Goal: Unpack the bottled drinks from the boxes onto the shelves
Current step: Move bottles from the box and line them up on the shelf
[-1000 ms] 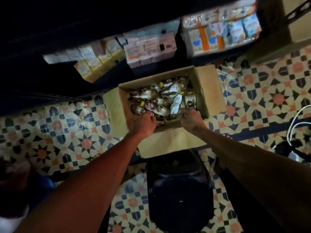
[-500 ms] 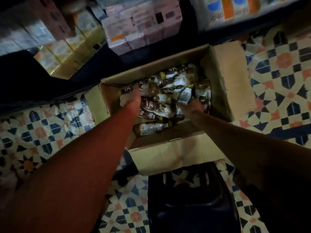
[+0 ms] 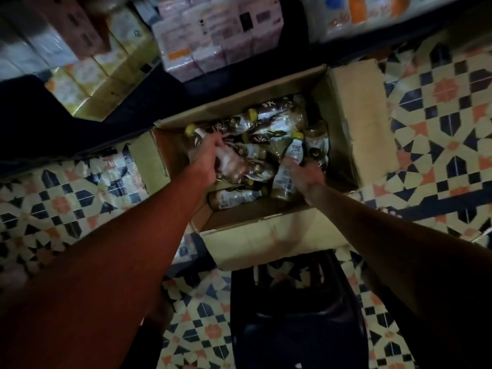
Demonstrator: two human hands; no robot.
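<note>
We see the bottled drinks (image 3: 266, 145) lying jumbled on their sides inside an open cardboard box (image 3: 354, 123), brown bottles with yellow caps and pale labels, heaped mostly toward the box's far wall and right wall. One bottle (image 3: 234, 199) lies alone along the near wall, with a bare patch of box bottom beside it at the near left corner. Our left hand (image 3: 207, 158) is down in the left part of the box, its fingers closed around a brown bottle (image 3: 239, 166) near the left wall. Our right hand (image 3: 306, 177) reaches into the right part of the box and wraps a pale-labelled bottle with a yellow cap (image 3: 291, 155), though the dim light makes it hard for us to tell how firmly it grips. The box has its flaps folded outward, the near flap (image 3: 266, 243) toward us and the right flap (image 3: 362, 115) spread over the floor. The box sits on a patterned tile floor (image 3: 439, 129), its far edge close against the dark base of the shelves (image 3: 106, 107). On those shelves stand packs of boxed goods (image 3: 213, 35), pink and yellow ones to the left. A dark stool-like object (image 3: 292, 315) stands on the floor just on our side of the box.
</note>
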